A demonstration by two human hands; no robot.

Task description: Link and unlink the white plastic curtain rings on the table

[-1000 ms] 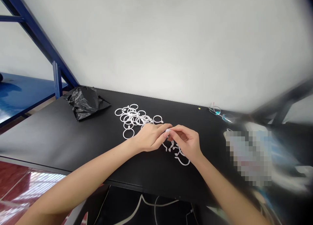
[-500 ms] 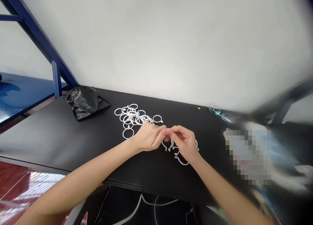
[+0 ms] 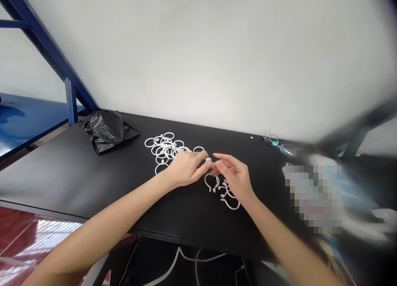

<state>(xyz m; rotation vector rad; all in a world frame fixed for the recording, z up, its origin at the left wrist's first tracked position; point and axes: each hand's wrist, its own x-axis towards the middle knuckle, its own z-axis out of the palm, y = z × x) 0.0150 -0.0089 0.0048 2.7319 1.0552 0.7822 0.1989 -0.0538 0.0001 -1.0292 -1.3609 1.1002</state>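
Observation:
My left hand (image 3: 186, 169) and my right hand (image 3: 233, 177) meet over the black table (image 3: 77, 170). Both pinch a small white plastic ring (image 3: 208, 160) between their fingertips. A heap of closed white rings (image 3: 167, 148) lies just behind my left hand. Several open white rings (image 3: 221, 191) lie under and in front of my right hand.
A crumpled black plastic bag (image 3: 107, 130) sits at the table's back left. A pair of glasses (image 3: 279, 144) lies at the back right by the white wall. Blue metal framing (image 3: 49, 54) stands to the left. Cables (image 3: 186, 259) hang below the front edge. The right side is blurred.
Both hands have lifted slightly and moved back towards the ring heap, still joined on the white ring. My right fingers have stretched out a little.

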